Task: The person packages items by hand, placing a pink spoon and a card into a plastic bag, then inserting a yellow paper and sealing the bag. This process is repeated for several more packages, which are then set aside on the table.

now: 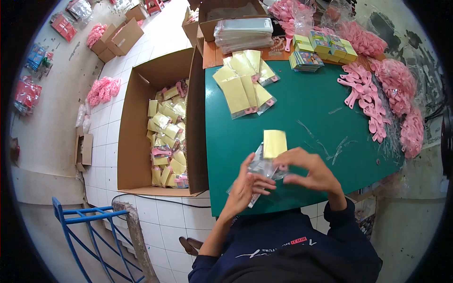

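Note:
A yellow card [275, 144] lies at the near side of the green table, overlapping the top of a clear plastic bag [260, 166]. My left hand [245, 188] is at the bag's left side, thumb and fingers apart and stretched across the plastic. Over the bag's right side curves my right hand [309, 169], its thumb spread from the fingers and its fingertips close to the card's lower edge. Something small and pink shows under those fingertips, mostly hidden. A narrow pale strip lies beneath the left hand.
Filled bags with yellow cards [243, 87] lie farther back on the green table [302, 111]. Pink spoons [365, 96] pile up at the right, near card stacks [325, 45] and clear bags [243, 33]. A cardboard box [130, 155] of packed bags stands left; a blue trolley [89, 219] is nearer.

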